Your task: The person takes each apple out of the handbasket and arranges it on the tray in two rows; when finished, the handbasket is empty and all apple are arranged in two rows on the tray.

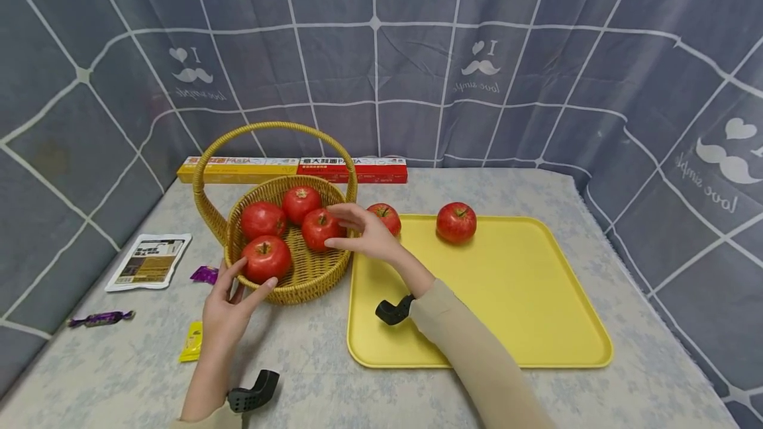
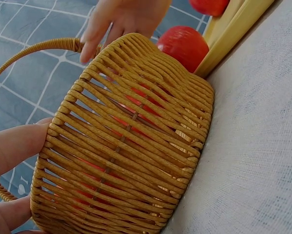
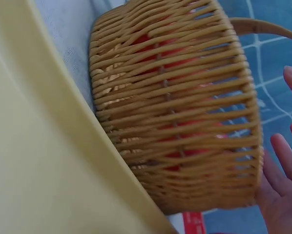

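Note:
A yellow wicker basket (image 1: pixel 310 288) with a tall hooped handle holds several red apples. At its front left rim, my left hand (image 1: pixel 229 313) grips an apple (image 1: pixel 266 259), thumb and fingers spread about its near side. The left wrist view shows those fingers (image 2: pixel 19 146) reaching over the rim, their tips partly hidden behind the weave. My right hand (image 1: pixel 372 236) reaches over the right rim, its fingers and thumb apart beside another apple (image 1: pixel 320 230). In the right wrist view the right hand (image 3: pixel 285 190) has its fingers extended above the rim.
A yellow tray (image 1: pixel 512 296) lies right of the basket, with one apple (image 1: pixel 456 222) at its back edge and another apple (image 1: pixel 384 218) behind my right hand. Pasta boxes (image 1: pixel 352 171) line the back. Left lie a white packet (image 1: pixel 150 262), purple candies (image 1: pixel 102 318) and a yellow packet (image 1: pixel 192 343).

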Tool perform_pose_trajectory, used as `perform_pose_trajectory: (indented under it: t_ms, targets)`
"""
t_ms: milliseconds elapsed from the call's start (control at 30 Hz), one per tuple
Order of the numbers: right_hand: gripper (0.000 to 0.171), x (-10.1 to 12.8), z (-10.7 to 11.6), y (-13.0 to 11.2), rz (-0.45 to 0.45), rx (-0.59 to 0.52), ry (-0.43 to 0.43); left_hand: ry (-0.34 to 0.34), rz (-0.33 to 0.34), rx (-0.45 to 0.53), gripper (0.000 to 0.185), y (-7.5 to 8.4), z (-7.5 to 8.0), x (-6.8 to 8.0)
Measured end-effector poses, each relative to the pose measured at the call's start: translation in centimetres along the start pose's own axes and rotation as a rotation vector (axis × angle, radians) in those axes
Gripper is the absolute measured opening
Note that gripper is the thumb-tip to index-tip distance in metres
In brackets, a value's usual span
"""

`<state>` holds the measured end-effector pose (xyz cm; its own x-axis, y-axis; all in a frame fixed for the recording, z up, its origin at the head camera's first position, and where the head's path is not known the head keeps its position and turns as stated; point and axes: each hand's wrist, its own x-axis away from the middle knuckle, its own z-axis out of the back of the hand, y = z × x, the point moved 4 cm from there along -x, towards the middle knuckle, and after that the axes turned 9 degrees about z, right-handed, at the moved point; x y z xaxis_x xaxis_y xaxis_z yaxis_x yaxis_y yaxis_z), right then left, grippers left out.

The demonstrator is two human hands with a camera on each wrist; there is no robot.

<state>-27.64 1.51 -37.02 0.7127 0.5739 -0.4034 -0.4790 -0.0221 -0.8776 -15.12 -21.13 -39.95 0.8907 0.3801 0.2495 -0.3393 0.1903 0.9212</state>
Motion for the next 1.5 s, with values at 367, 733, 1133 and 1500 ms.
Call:
perform_pose_trajectory:
  t_ms: [367,733,1133,1500]
  targets:
    - [0.074,-3.1,-1.6,0.3,-0.1,0.281,-0.124,0.008,0.002,0.005,0.081,-0.1,-0.1,0.0]
    - [0.077,-4.1,-2.3,0.8,-0.105,0.376,-0.247,0.0,-0.014,0.005,0.081,-0.1,-0.1,-0.1]
    - [0.078,-4.7,-2.6,0.8,-0.092,0.509,-0.337,0.011,-0.011,0.009,0.079,-0.1,-0.1,-0.1]
    - [0.075,-4.3,-3.7,0.9,-0.095,0.715,-0.433,0.002,0.001,0.002,0.081,-0.1,-0.1,0.0]
